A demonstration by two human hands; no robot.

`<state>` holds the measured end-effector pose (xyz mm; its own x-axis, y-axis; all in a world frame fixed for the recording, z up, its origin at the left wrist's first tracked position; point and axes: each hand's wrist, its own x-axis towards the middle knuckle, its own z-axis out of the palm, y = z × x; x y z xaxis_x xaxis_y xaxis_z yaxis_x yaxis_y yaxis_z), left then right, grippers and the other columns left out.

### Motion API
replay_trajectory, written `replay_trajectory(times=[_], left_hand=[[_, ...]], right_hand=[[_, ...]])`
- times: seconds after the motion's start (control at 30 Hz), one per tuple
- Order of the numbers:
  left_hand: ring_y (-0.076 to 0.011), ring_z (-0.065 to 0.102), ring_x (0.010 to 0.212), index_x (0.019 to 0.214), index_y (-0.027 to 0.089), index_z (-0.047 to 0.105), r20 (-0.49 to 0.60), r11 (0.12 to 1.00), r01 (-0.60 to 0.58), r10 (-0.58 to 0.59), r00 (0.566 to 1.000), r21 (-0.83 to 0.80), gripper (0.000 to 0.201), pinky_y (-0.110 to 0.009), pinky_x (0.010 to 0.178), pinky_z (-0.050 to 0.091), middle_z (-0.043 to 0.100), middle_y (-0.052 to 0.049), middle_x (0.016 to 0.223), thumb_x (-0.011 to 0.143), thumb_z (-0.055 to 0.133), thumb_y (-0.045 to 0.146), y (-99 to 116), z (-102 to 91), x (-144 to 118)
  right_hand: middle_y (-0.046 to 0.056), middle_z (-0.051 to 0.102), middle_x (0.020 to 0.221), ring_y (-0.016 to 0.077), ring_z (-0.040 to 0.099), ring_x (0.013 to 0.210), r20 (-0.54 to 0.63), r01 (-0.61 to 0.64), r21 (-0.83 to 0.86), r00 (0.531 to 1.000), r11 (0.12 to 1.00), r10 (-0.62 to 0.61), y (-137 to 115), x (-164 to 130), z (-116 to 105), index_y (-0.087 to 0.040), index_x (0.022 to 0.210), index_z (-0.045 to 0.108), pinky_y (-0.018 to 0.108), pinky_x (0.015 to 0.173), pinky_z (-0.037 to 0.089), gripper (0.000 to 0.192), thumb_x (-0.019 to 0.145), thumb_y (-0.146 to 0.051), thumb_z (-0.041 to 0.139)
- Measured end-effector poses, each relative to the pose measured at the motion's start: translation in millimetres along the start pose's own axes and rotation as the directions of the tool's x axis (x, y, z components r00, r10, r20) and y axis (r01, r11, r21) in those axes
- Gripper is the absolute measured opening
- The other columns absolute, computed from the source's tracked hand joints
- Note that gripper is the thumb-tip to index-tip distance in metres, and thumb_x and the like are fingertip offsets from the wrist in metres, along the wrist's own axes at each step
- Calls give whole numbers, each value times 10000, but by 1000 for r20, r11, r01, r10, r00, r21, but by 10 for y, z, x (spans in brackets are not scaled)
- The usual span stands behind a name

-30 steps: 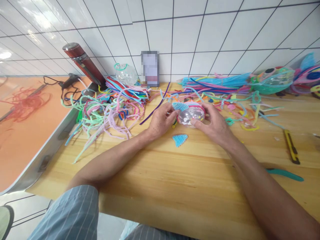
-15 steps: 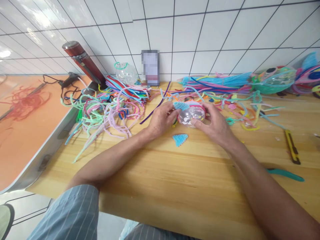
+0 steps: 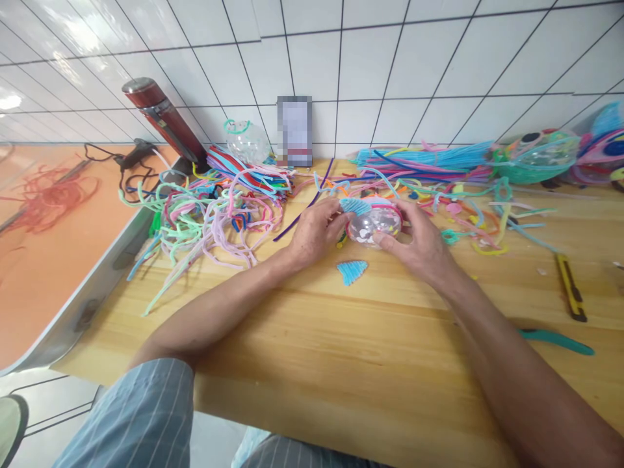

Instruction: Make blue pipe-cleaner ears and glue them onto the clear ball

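Note:
Between my hands is a clear plastic ball (image 3: 364,229) with pink pipe cleaner around its edge and small bits inside. My right hand (image 3: 423,242) grips its right side, the thumb across the front. With fingers and thumb pinched together, my left hand (image 3: 316,233) holds a blue ribbed pipe-cleaner fin (image 3: 355,206) against the ball's upper left. Whether the fin is fixed to the ball, I cannot tell. A second blue fin (image 3: 351,272) lies flat on the wooden table just below the ball.
A tangle of pipe cleaners (image 3: 209,221) lies left, beside a red flask (image 3: 163,120). Blue pipe-cleaner bundles (image 3: 424,158) and a green fish-like ball (image 3: 536,156) line the wall. A phone (image 3: 295,130) leans there. At right lie a yellow cutter (image 3: 569,286) and a teal-handled tool (image 3: 558,339).

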<state>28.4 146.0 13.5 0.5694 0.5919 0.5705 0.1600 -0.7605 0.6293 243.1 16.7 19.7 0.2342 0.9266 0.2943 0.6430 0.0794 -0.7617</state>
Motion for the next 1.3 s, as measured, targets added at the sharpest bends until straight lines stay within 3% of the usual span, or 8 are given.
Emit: replay_trajectory(times=[0.27, 0.37, 0.53, 0.63, 0.83, 1.03, 1.17, 1.3], left_hand=[[-132, 672, 784, 996, 180, 703, 60, 991, 101, -96, 994, -84, 195, -236, 661, 533, 714, -28, 916, 1023, 713, 372, 70, 11, -10], [-159, 719, 851, 1239, 183, 694, 66, 985, 116, -108, 992, -125, 382, -263, 692, 576, 757, -70, 1084, 996, 755, 471, 70, 12, -47], [-294, 696, 1308, 1462, 209, 599, 77, 982, 16, -2, 997, -188, 611, -434, 1028, 615, 694, -174, 1453, 977, 770, 538, 50, 21, -114], [-313, 635, 1450, 1507, 242, 568, 89, 952, -8, 37, 995, -307, 611, -445, 1079, 610, 633, -183, 1561, 1005, 738, 546, 91, 38, -160], [-316, 600, 1517, 1489, 236, 582, -52, 932, -169, 161, 986, -320, 503, -548, 1241, 523, 642, -197, 1567, 1030, 720, 390, 247, 69, -236], [-307, 611, 1510, 1495, 255, 555, -223, 889, -434, 398, 890, -145, 534, -590, 1267, 488, 660, -183, 1556, 982, 698, 230, 417, 11, -201], [-313, 623, 1499, 1490, 282, 545, -235, 882, -452, 414, 879, -136, 547, -588, 1245, 508, 678, -169, 1537, 968, 697, 216, 515, -3, -230], [-314, 639, 1476, 1497, 268, 544, -200, 873, -446, 409, 890, -196, 555, -576, 1222, 529, 678, -187, 1528, 966, 695, 208, 614, 71, -345]], right_hand=[[142, 691, 1473, 368, 701, 1283, 0, -29, 34, 1000, 999, 29, -40, -15, -7, -285, 1462, 622, 600, 1074, 603, 673, 865, -539, 799], [146, 694, 1477, 368, 711, 1280, -12, -44, 58, 999, 997, 45, -28, -28, -2, -274, 1471, 617, 601, 1076, 610, 705, 852, -547, 813], [155, 684, 1484, 357, 730, 1261, -39, -33, 138, 998, 990, 39, 60, -63, 43, -273, 1465, 610, 606, 1093, 604, 728, 830, -531, 854], [161, 663, 1509, 355, 706, 1325, -28, 16, 235, 1000, 972, -10, 109, -93, 86, -286, 1466, 583, 594, 1107, 599, 718, 851, -542, 850], [176, 617, 1531, 359, 648, 1422, -11, 128, 249, 991, 960, -130, 75, -143, 56, -307, 1491, 498, 591, 1145, 578, 707, 904, -573, 789], [175, 538, 1571, 412, 572, 1494, -61, 390, 96, 921, 916, -386, -94, -171, -32, -342, 1549, 438, 674, 1192, 520, 819, 849, -511, 828], [177, 514, 1583, 438, 532, 1526, -36, 368, 9, 929, 930, -368, -170, -301, -120, -369, 1572, 400, 706, 1185, 526, 894, 818, -536, 851], [177, 482, 1619, 424, 519, 1535, -11, 312, -30, 950, 950, -313, -212, -611, -261, -371, 1617, 394, 677, 1160, 561, 899, 841, -395, 848]])
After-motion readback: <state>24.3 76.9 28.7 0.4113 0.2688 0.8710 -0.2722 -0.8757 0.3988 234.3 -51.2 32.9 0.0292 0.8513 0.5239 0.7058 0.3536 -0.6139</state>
